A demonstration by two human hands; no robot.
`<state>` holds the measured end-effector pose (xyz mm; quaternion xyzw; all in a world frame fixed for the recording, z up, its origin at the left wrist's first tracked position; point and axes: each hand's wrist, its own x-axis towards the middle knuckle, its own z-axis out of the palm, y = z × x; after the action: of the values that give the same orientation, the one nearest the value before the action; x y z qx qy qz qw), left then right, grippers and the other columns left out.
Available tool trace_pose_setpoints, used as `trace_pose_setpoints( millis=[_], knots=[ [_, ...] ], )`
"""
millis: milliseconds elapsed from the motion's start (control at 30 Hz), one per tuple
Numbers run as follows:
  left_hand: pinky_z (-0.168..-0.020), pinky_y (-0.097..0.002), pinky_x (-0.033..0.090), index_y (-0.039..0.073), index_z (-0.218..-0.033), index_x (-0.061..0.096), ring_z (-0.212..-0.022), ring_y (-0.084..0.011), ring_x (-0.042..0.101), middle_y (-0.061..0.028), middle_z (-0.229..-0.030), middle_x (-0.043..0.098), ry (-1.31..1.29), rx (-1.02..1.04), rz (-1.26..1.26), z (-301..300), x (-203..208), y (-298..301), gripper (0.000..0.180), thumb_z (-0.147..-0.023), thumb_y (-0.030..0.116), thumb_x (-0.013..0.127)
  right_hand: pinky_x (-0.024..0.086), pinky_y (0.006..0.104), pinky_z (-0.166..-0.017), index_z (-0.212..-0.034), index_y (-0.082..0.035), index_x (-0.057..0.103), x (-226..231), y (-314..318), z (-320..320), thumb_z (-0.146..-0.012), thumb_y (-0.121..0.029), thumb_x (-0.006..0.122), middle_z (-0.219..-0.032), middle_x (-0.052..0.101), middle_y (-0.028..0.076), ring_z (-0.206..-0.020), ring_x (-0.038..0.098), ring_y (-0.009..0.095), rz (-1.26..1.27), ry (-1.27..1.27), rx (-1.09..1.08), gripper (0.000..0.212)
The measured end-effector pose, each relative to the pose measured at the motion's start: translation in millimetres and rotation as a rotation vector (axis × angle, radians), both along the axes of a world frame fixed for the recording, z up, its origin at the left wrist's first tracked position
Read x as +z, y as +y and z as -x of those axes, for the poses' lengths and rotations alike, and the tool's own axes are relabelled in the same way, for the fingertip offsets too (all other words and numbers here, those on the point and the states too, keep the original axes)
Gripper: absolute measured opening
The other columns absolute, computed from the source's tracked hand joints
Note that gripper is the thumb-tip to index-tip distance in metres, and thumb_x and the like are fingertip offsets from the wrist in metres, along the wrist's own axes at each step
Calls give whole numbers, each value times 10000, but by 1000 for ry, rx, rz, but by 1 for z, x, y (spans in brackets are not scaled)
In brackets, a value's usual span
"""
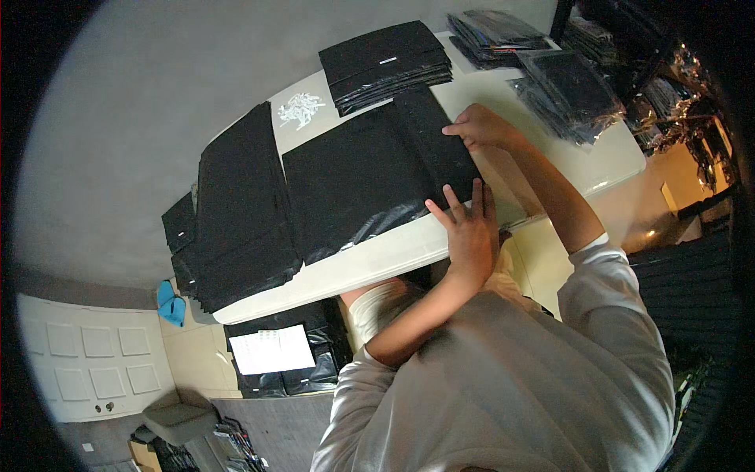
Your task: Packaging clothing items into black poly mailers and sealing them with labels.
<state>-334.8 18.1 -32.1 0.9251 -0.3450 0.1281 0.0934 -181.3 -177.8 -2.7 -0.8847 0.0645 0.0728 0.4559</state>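
In front of me a flat black sheet-like piece [358,169], probably fabric, lies on the white table, with a glossy strip along its near edge. A crease runs across it near its right end. My left hand [472,236] rests on its near right corner, fingers stretched and spread. At its right edge, farther off, my right hand [487,128] has its fingers curled in, with a fingertip and thumb at the black edge. To the left sits a stack of black folded pieces [240,197]. Beyond stands another neat black stack [385,63] with a small white tag on top.
A heap of small white tags [300,110] lies on the white table [338,271] between the stacks. Clear-bagged dark packages [570,90] are at the far right. Below the near edge, white paper [272,350] lies on black plastic packages [330,346]. Shelving [661,94] stands right.
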Motion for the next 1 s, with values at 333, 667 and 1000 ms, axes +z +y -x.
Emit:
trace_pose_setpoints(
  millis=[333, 667, 1000],
  knots=[
    [-1082, -817, 115, 123, -1503, 445, -1410, -522, 329, -220, -1558, 374, -20, 31, -59, 2, -2, -4, 914, -774, 606, 711, 552, 294, -549, -781, -10, 637, -36, -18, -71, -866, -206, 793, -673, 613, 44, -596, 635, 152, -410, 60, -124, 264],
    [-1065, -833, 106, 209, -1562, 377, -1437, -482, 326, -185, -1603, 335, 48, 51, -132, 1, -5, -4, 896, -822, 657, 615, 605, 386, -856, -1130, 42, 659, -24, -12, -126, -830, -214, 831, -1013, 712, 144, -914, 716, 231, -351, 83, -281, 429],
    [-1046, -846, 146, 256, -1526, 436, -1416, -555, 279, -156, -1592, 354, 32, 71, -38, 1, -12, -2, 884, -780, 682, 645, 577, 348, -656, -923, -28, 682, -23, -13, -114, -858, -319, 809, -830, 708, 89, -709, 705, 193, -282, 153, -214, 325]
  ],
)
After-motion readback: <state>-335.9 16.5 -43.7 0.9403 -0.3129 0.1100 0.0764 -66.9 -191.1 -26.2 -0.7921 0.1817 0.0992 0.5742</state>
